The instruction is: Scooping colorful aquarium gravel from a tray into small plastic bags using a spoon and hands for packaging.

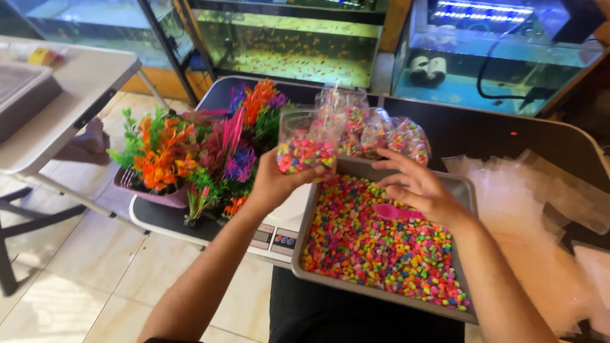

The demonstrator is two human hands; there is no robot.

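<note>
the left hand (274, 181) holds up a small clear plastic bag of bright mixed-colour pebbles (306, 147), fingers closed tight around its bottom, just above the near edge of a white weighing scale (274, 236). the right hand (416, 187) hangs over a grey metal tray full of the same pebbles (305, 238), fingers loosely spread, gripping nothing, with a small pink plastic scoop (389, 211) lying just under it. more filled bags (381, 130) sit behind the tray. it looks like the bag-filling step; the bag's open top likely needs steady holding.
</note>
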